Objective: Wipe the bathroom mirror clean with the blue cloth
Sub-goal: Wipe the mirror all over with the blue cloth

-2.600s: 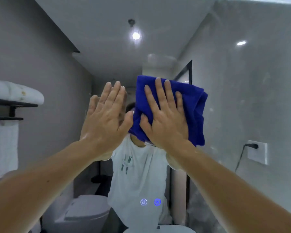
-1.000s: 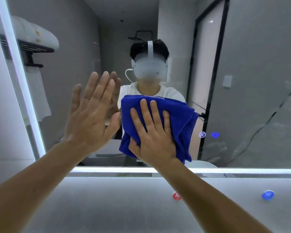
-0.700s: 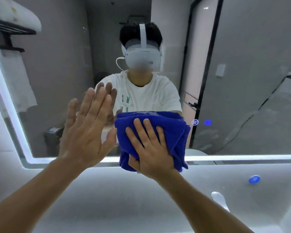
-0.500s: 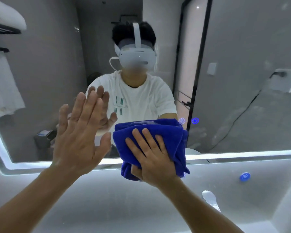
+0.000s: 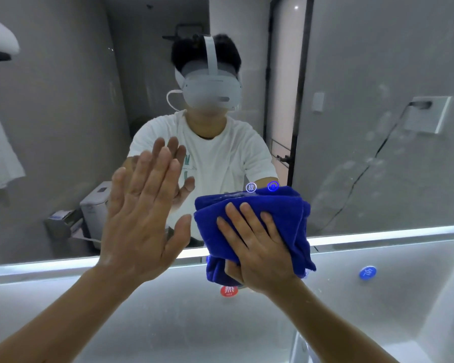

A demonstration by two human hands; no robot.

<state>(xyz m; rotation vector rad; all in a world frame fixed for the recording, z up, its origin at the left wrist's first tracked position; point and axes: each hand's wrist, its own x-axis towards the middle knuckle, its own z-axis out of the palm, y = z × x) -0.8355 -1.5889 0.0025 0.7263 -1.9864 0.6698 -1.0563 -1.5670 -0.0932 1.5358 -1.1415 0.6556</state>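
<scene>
Low on the glass, straddling the lit white strip (image 5: 378,233) along the bottom edge of the large wall-mounted bathroom mirror (image 5: 364,61), the folded deep-blue terry cloth (image 5: 294,226) lies under the right hand (image 5: 254,252). That hand's grip is released: the fingers are spread straight and press the cloth to the surface. The thumb is down at the lower fold, and I cannot tell whether it hooks that fold. The left hand (image 5: 142,218), its grip likewise released, is raised palm-forward just beside the cloth; whether it touches the glass is unclear. Wiping looks well under way, now along the bottom band. Pale smudges (image 5: 378,158) show on the glass to the right, so the next move probably calls for a firm, even sweep that way, passing lightly by the two small glowing blue touch icons (image 5: 273,186) at the cloth's top edge. Half a second ago the cloth sat left of those icons; now it is directly beneath them, and much lower on the glass than a few seconds back.
</scene>
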